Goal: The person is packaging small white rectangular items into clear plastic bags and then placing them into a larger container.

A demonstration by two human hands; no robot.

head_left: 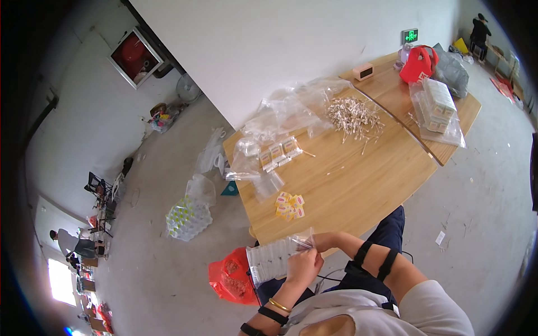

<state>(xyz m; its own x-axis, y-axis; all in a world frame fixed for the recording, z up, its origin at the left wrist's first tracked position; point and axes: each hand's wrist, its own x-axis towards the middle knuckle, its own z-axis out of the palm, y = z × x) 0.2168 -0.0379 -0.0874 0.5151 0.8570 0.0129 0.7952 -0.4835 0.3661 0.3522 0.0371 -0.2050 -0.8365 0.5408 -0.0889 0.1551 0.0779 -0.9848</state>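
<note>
Over my lap, at the table's near edge, my left hand is closed on a clear plastic bag packed with a row of clear, tube-like containers. My right hand pinches the bag's right end, where loose film sticks up; its fingertips are partly hidden. Just beyond the bag, a small heap of yellow and white paper labels lies on the wooden table. Farther off are several small labelled packs in a row and a loose pile of white cotton swabs.
Crumpled clear plastic bags cover the table's far left. On the adjoining table are a pink clock, a red bag, a grey bag and bagged packs. A red plastic bag hangs left of my lap.
</note>
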